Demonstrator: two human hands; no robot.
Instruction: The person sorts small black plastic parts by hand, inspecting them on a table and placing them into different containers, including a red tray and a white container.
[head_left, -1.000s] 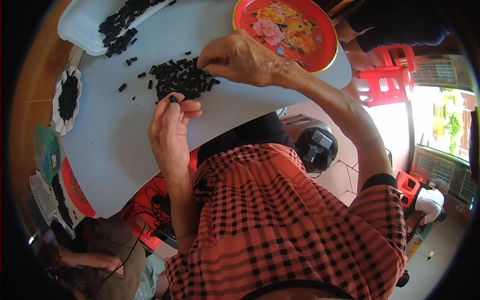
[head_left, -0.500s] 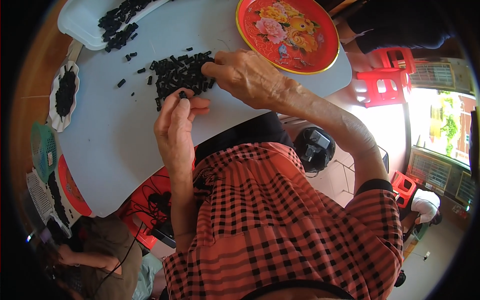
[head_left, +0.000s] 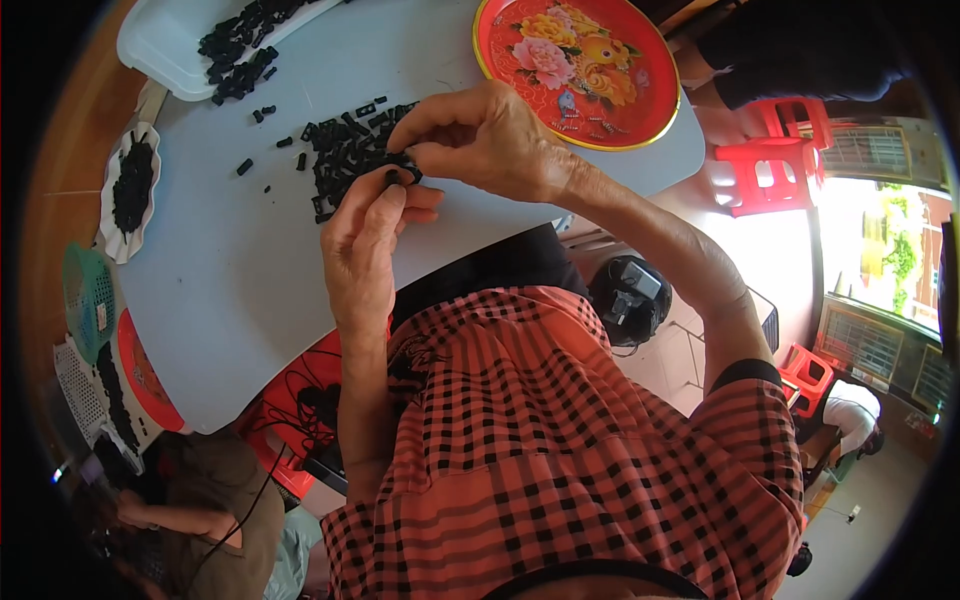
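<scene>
My left hand (head_left: 368, 232) pinches a small black plastic part (head_left: 393, 178) between thumb and forefinger, close to the table's near edge. Just to its right, my right hand (head_left: 490, 145) is closed too, its thumb and forefinger almost meeting the left fingertips. A dark bit (head_left: 410, 160) shows at the right fingertips, but its shape is mostly hidden. Behind both hands lies a pile of small black plastic parts (head_left: 345, 150), partly covered by the right hand. A few loose black parts (head_left: 245, 167) are scattered to the left of the pile.
The pale table (head_left: 230, 290) holds a white tub (head_left: 150, 45) of black parts, a scalloped white dish (head_left: 148, 215) of thin black pieces and a red floral tray (head_left: 650, 100). A green basket (head_left: 88, 300) stands at left. A co-worker's forearm (head_left: 180, 518) shows lower left; red stools (head_left: 770, 165) stand right.
My right hand has drawn back from the pile toward my left hand. My left hand, still pinching the small black part, has shifted slightly right.
</scene>
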